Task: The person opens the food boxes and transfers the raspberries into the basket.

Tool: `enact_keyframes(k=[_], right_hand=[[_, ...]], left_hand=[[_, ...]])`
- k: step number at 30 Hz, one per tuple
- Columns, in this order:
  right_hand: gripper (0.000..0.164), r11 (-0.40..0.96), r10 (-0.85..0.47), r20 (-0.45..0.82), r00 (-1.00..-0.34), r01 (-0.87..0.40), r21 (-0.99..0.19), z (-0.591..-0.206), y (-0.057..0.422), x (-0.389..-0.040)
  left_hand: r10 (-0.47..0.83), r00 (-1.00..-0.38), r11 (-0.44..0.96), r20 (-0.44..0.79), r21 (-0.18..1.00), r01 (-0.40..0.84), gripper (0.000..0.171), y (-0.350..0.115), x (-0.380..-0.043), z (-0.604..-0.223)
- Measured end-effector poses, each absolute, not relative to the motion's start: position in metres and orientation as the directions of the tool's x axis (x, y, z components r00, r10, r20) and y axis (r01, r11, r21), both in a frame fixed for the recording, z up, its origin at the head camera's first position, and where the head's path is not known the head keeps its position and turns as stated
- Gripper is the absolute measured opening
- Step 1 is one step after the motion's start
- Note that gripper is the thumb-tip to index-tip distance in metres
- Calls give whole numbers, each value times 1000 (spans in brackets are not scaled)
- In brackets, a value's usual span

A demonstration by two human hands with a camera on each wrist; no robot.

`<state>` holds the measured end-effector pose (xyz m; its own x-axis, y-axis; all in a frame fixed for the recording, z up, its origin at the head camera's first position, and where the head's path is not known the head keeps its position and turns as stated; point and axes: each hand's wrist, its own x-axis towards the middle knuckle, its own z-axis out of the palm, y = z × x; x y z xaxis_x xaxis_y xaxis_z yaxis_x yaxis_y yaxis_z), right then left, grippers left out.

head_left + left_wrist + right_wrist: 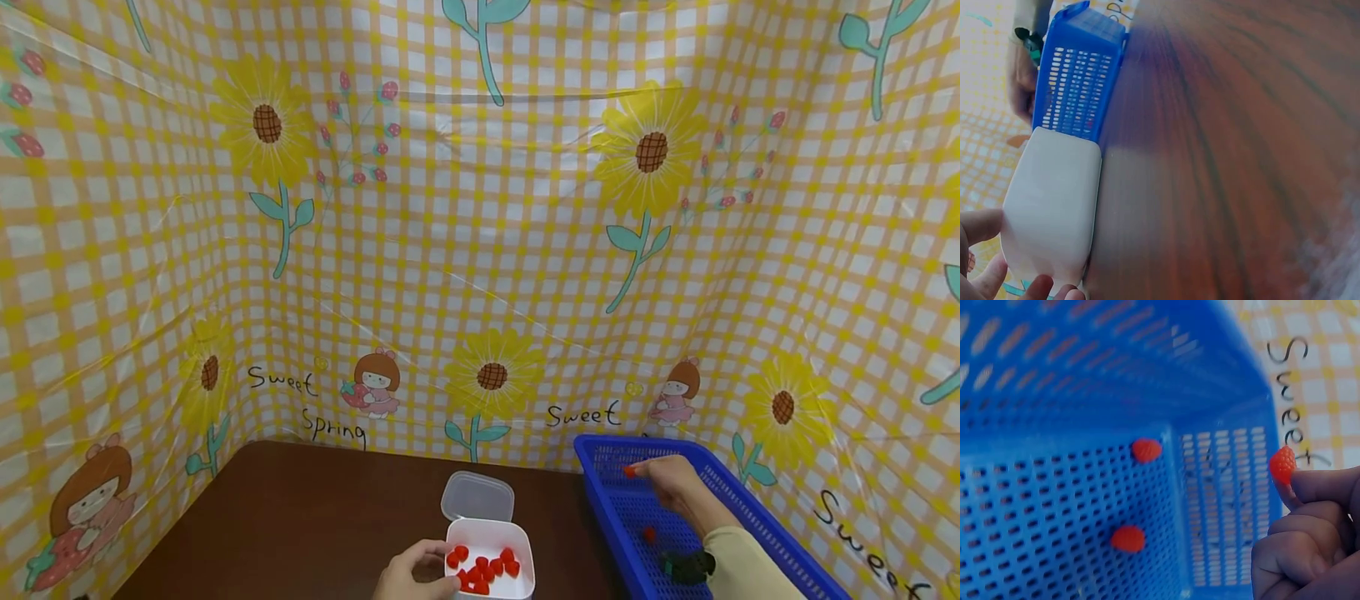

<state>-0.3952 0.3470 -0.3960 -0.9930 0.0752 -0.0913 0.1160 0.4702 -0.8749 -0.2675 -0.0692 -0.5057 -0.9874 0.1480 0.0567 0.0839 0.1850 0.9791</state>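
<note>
Left end, gingham cloth (480, 250) behind bench (330, 521): printed words "Sweet" (282, 382) and "Spring" (334, 427), above rear edge.

Left hand (416, 571): at box's left wall, toward front of bench; grip bent about that wall, in contact.

Box (527, 554), white, rounded corners: on bench, between left hand and basket; cluster of red raspberries (489, 573) inside, mostly toward front wall.

Lid (477, 497), translucent: just behind box's rear edge, between box and rear edge of bench; join to box not discernible.

Second "Sweet" (584, 415): on cloth, above rear edge, left of basket's rear-left corner.

Basket (592, 487), blue, perforated: at right of bench. Two loose raspberries on its floor, one (1147, 450) near a corner, other (1128, 539) well apart from it.

Right hand (677, 487): over basket, toward rear-left corner; grip narrow, one raspberry (1282, 464) pinched at thumb and finger, remaining fingers curled. Deciding relation, by judgement: box to left of this raspberry and nearer front of bench, basket's left wall between; left hand nearer to box. Raspberry's long axis not safely readable.

Right end of cloth: third "Sweet" (862, 533). Brands or labels: none legible on box, lid or basket.
</note>
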Motion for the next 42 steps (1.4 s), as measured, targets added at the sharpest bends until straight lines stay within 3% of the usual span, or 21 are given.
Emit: enact_keyframes(k=[10, 14, 21, 26, 35, 39, 42], right_hand=[[36, 559, 149, -170, -974, 225, -798, -406, 367, -402], [27, 561, 194, -211, -958, 285, -777, -419, 378, -409], [22, 560, 209, -202, -957, 287, -777, -423, 382, -405], [42, 570, 234, -179, -956, 284, -771, -423, 381, -405], [32, 559, 188, -104, -977, 193, -807, -410, 362, -394], [17, 574, 121, -27, -992, 92, -814, -399, 346, -390], [23, 589, 73, -7, -997, 48, -807, -391, 336, -388]], left_hand=[[172, -984, 193, 53, 977, 87, 39, -72, -270, -507], [177, -983, 194, 54, 977, 88, 39, -72, -271, -508], [179, -982, 192, 50, 978, 85, 38, -71, -271, -508], [171, -984, 181, 52, 980, 83, 38, -71, -269, -506], [177, -983, 195, 55, 977, 89, 38, -71, -268, -506], [183, -982, 183, 53, 979, 87, 38, -71, -268, -506], [184, -982, 182, 51, 980, 85, 38, -72, -268, -504]])
